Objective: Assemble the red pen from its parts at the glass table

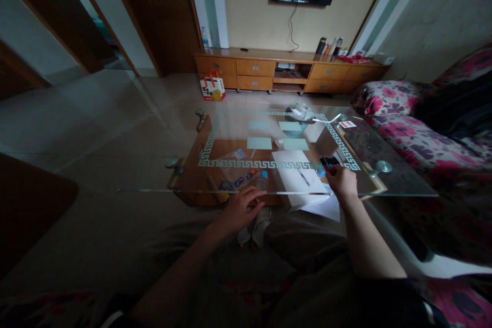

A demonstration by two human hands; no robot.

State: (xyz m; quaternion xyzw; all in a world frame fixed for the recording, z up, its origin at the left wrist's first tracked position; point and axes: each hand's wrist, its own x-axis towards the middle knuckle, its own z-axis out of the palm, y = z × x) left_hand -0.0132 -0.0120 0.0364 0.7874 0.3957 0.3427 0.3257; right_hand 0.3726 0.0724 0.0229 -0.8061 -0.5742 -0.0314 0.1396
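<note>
I sit at a glass coffee table (384, 189). My right hand (342, 180) is closed around a bundle of dark pens or markers (329, 162), next to a white sheet of paper (295, 177) with a pen (304, 178) lying on it. My left hand (244, 207) rests on the table's near edge with fingers spread, touching a clear plastic bag of small colourful stickers (240, 180). Several pale green cards (259, 143) lie further out on the glass.
A bowl with a crumpled bag (299, 113) stands at the table's far side. A floral sofa (430, 133) runs along the right. A wooden TV cabinet (288, 69) and a red-white shopping bag (212, 87) are by the far wall. Tiled floor lies to the left.
</note>
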